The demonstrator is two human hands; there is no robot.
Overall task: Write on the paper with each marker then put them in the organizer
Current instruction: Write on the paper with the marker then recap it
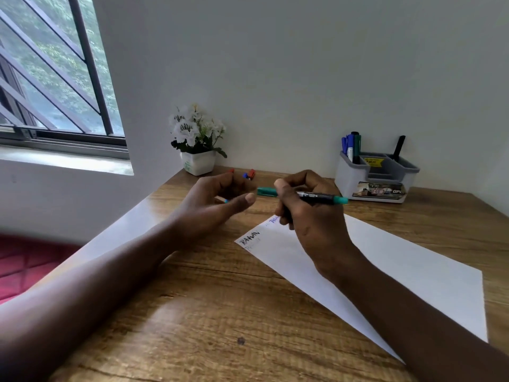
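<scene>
My right hand point(311, 216) grips a black marker with a teal end point(327, 197) over the top left corner of the white paper point(399, 266); its tip is hidden by my fingers. Black writing point(250, 238) and blue writing point(274, 219) show on that corner. A teal cap point(266, 191) lies on the table between my hands. My left hand point(217, 199) hovers beside it with loosely curled fingers and nothing clearly held; a small cyan tip point(226, 200) shows under it. The grey organizer point(355, 175) stands at the back right with blue and green markers point(351, 146) and a black one point(398, 148).
Red and blue markers point(249, 175) lie on the wooden table point(206, 312) near a white pot of white flowers point(197, 139) at the back wall. A window is at the left, and the table's left edge drops to a red floor mat.
</scene>
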